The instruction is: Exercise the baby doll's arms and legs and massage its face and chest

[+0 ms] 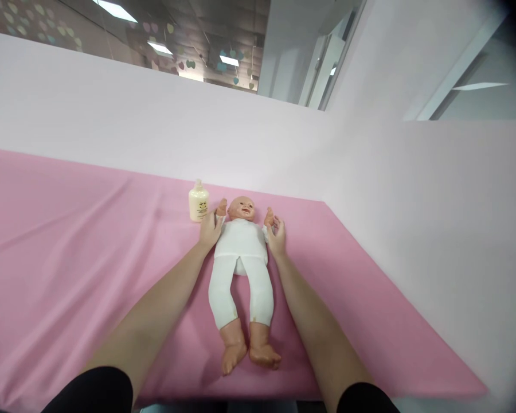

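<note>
A baby doll [241, 241] with a white cloth body lies on its back, head away from me and bare feet towards me. Its two forearms point up beside the head. My left hand [210, 229] is closed around the doll's arm on the left, just below the doll's hand. On the other side, my right hand [277, 236] holds the doll's right-side arm between thumb and fingers. Close beyond my left hand stands a pale yellow pump bottle [198, 202], upright, its lower right edge partly covered by my fingers.
A pink sheet [90, 246] covers the table, wrinkled on the left. White walls [155, 132] rise behind and at the right edge. Above them, a window [198, 40] shows ceiling lights and hanging heart shapes.
</note>
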`<action>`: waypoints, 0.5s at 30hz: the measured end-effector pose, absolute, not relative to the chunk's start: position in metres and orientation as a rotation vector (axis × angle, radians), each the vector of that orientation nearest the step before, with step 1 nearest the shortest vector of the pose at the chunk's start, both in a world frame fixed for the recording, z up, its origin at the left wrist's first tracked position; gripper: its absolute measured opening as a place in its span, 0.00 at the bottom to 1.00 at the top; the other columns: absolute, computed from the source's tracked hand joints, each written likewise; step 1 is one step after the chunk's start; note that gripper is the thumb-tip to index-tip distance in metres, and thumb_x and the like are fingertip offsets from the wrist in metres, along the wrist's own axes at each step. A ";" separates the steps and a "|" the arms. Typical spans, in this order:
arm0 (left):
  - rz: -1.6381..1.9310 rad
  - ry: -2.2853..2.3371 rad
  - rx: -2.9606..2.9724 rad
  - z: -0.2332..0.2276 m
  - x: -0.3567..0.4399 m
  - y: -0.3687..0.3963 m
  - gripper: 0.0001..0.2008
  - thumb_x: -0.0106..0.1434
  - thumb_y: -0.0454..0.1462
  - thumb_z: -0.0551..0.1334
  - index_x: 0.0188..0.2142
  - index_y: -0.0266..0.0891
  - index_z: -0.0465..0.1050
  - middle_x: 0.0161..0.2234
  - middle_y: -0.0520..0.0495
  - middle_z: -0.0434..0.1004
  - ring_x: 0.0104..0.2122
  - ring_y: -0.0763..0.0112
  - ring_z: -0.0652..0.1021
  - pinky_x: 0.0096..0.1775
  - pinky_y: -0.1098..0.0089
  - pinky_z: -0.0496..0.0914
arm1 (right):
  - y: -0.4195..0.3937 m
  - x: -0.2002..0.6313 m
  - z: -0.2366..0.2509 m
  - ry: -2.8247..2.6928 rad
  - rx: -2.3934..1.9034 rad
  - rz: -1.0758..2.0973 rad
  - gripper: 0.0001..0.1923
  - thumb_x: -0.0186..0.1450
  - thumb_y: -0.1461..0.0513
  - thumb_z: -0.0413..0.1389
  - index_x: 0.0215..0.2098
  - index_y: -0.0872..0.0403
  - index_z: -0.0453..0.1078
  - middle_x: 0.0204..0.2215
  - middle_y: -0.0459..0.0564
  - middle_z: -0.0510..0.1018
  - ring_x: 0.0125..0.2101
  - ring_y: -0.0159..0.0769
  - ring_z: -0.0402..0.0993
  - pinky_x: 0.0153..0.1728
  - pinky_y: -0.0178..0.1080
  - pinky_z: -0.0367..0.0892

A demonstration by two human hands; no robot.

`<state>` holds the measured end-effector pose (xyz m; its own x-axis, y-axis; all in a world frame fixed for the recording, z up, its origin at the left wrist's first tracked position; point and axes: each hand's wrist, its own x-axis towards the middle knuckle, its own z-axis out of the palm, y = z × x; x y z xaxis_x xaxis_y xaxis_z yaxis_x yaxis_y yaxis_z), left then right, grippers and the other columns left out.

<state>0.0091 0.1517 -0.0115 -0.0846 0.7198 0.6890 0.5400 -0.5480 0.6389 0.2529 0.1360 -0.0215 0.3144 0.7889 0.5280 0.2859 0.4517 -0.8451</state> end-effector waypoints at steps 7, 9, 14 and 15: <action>1.493 1.276 2.295 -0.016 0.011 0.103 0.22 0.54 0.29 0.55 0.49 0.37 0.66 0.46 0.40 0.74 0.46 0.57 0.73 0.52 0.53 0.66 | 0.088 0.253 -0.023 -1.614 -1.084 0.219 0.23 0.51 0.70 0.49 0.45 0.53 0.67 0.44 0.52 0.75 0.47 0.41 0.69 0.54 0.48 0.62; 1.459 1.229 2.302 -0.017 0.010 0.094 0.24 0.51 0.28 0.54 0.49 0.37 0.66 0.47 0.40 0.73 0.48 0.57 0.73 0.53 0.52 0.65 | 0.078 0.253 -0.023 -1.732 -1.068 0.172 0.23 0.49 0.71 0.48 0.42 0.52 0.69 0.41 0.51 0.75 0.46 0.41 0.69 0.54 0.48 0.62; 1.587 1.235 1.931 -0.020 0.000 0.086 0.19 0.56 0.29 0.54 0.49 0.39 0.64 0.47 0.42 0.73 0.50 0.60 0.73 0.56 0.54 0.65 | 0.075 0.263 -0.026 -1.537 -1.060 0.335 0.23 0.54 0.66 0.50 0.49 0.53 0.66 0.49 0.53 0.74 0.51 0.40 0.68 0.58 0.48 0.60; 1.646 1.240 1.809 -0.021 -0.004 0.087 0.17 0.57 0.30 0.55 0.48 0.39 0.64 0.47 0.42 0.72 0.51 0.60 0.72 0.56 0.55 0.64 | 0.078 0.268 -0.027 -1.444 -1.061 0.403 0.25 0.55 0.64 0.52 0.52 0.53 0.64 0.52 0.53 0.72 0.53 0.40 0.67 0.59 0.48 0.60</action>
<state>-0.0036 0.0870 -0.0209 -0.0851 0.8065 0.5851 0.3396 -0.5286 0.7780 0.2678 0.0780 -0.0273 0.1589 0.7852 0.5985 0.3612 0.5180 -0.7754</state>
